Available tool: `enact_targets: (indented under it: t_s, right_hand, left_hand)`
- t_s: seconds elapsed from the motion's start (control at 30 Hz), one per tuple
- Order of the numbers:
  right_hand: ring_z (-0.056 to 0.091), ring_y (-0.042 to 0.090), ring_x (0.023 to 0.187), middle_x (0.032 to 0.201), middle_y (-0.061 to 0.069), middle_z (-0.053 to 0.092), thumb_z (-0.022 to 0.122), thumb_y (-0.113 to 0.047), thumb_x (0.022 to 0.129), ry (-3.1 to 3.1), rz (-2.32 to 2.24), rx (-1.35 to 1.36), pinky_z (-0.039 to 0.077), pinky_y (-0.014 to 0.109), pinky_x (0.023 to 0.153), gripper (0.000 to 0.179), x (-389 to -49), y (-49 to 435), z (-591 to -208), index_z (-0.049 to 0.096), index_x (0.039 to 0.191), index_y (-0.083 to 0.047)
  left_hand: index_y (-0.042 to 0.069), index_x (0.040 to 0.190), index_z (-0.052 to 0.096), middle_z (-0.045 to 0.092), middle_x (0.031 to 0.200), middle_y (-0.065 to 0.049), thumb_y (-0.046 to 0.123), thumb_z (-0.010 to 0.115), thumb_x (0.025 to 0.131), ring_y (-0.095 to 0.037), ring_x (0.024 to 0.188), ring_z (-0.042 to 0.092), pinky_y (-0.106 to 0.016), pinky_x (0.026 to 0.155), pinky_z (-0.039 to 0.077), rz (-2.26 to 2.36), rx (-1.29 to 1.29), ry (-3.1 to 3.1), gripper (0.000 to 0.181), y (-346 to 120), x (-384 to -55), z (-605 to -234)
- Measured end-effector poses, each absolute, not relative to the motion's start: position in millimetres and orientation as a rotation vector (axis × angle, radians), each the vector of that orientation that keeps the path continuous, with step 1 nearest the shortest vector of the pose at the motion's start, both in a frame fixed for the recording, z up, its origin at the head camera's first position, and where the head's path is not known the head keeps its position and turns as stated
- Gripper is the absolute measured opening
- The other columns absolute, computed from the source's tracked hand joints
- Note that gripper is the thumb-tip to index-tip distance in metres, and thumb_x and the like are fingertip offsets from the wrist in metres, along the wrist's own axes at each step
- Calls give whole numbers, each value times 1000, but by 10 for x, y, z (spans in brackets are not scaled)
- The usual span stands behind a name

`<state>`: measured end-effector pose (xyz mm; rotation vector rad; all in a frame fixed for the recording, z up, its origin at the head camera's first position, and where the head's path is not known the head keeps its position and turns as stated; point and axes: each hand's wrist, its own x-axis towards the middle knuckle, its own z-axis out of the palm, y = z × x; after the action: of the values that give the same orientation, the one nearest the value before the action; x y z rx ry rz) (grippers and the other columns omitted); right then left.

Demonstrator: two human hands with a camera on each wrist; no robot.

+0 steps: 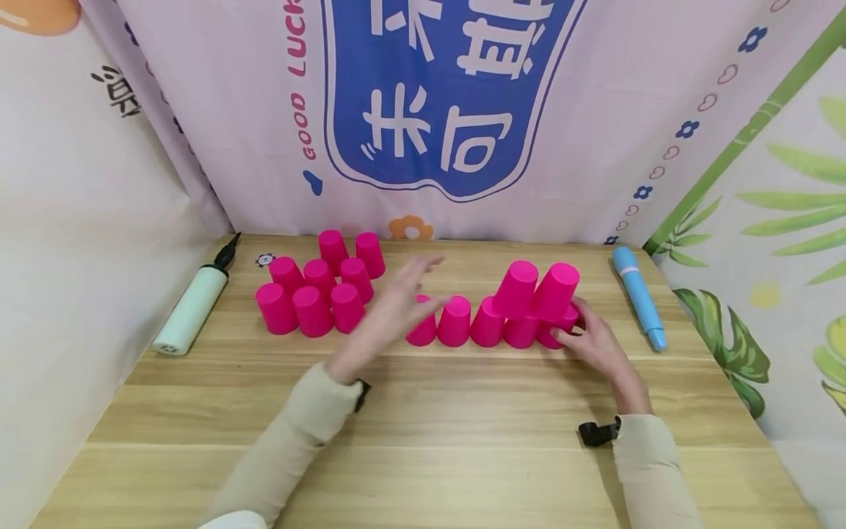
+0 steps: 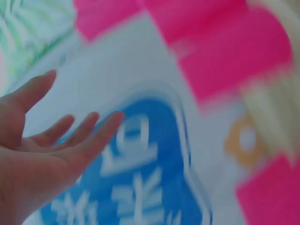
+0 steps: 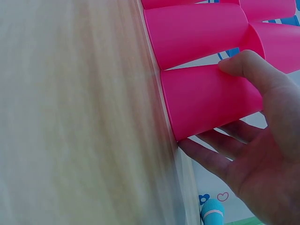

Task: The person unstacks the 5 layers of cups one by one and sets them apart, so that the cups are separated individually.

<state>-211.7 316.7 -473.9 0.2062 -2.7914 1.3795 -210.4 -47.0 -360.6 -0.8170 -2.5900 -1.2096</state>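
A row of upside-down pink cups (image 1: 454,323) stands on the wooden table. Two more pink cups (image 1: 516,289) sit on top at the row's right end. My right hand (image 1: 595,339) holds the rightmost bottom cup (image 3: 211,103), thumb on the near side and fingers around its right side. In the air between the row and the left-hand group of cups, my left hand (image 1: 396,303) is spread and blurred, partly covering the row's left end. The left wrist view shows that hand (image 2: 51,154) holding nothing, fingers apart.
Several upside-down pink cups (image 1: 313,312) stand in a group at the left. A pale green hand pump (image 1: 193,308) with a black nozzle lies at the left edge. Near the right edge lies a blue tube-shaped object (image 1: 640,297). A printed cloth (image 1: 251,110) hangs behind the table (image 1: 423,441).
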Motion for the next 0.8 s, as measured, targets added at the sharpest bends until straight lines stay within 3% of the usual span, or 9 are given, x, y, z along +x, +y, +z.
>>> enact_targets:
  t_s: [0.13, 0.3, 0.5, 0.8]
  right_hand:
    - [48, 42, 119, 131, 22, 49, 69, -24, 90, -2787, 1387, 210, 40, 57, 100, 68, -2103, 3156, -4790, 33, 146, -8]
    - [50, 43, 119, 130, 23, 50, 69, -21, 89, -2768, 1395, 235, 40, 56, 100, 67, -2105, 3137, -4838, 35, 145, -8]
    - [50, 41, 119, 130, 21, 51, 70, -23, 89, -2776, 1405, 223, 41, 55, 100, 68, -2121, 3135, -4837, 35, 145, -9]
    - [49, 43, 120, 130, 22, 50, 69, -24, 89, -2781, 1359, 217, 40, 56, 100, 68, -2152, 3206, -4783, 34, 146, -9]
  left_hand:
    - [7, 143, 38, 47, 137, -12, 19, 74, 86, -28, 123, 50, -39, 95, 49, -1414, -946, -2611, 68, 64, -2253, -3700]
    - [9, 145, 35, 47, 135, -10, 24, 74, 85, -25, 120, 51, -36, 95, 50, -1472, -908, -2634, 73, 485, -2363, -3794]
    - [7, 141, 41, 50, 130, -9, 23, 74, 85, -21, 113, 53, -29, 94, 49, -1412, -836, -2616, 67, 662, -2404, -3897]
    - [7, 139, 43, 50, 134, -8, 18, 74, 86, -20, 117, 52, -29, 96, 47, -1411, -809, -2618, 62, 754, -2455, -3938]
